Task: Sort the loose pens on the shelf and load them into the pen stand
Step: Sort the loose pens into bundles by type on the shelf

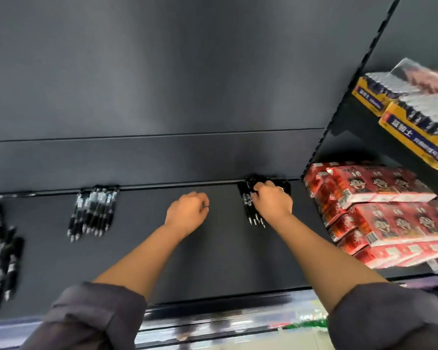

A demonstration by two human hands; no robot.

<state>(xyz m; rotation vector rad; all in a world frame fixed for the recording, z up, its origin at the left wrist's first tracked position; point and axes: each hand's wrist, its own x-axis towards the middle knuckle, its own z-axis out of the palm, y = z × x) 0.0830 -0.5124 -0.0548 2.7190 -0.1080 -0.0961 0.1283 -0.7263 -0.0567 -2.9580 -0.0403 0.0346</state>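
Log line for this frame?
right hand: grips black pen bundle at dark metal shelf rear; left hand: curled, empty; second black pen group: lying left, untouched

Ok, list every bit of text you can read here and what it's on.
"蓝骑士": blue label on near yellow box.
Line under it: blurred.
Label on far yellow box: too small.
Print on red packs: blurred.
Markings on pens: too small.

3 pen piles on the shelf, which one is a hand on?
The rightmost bunch of pens, beside the red packs: the right hand grips it. The middle bunch and the far-left pile lie untouched.
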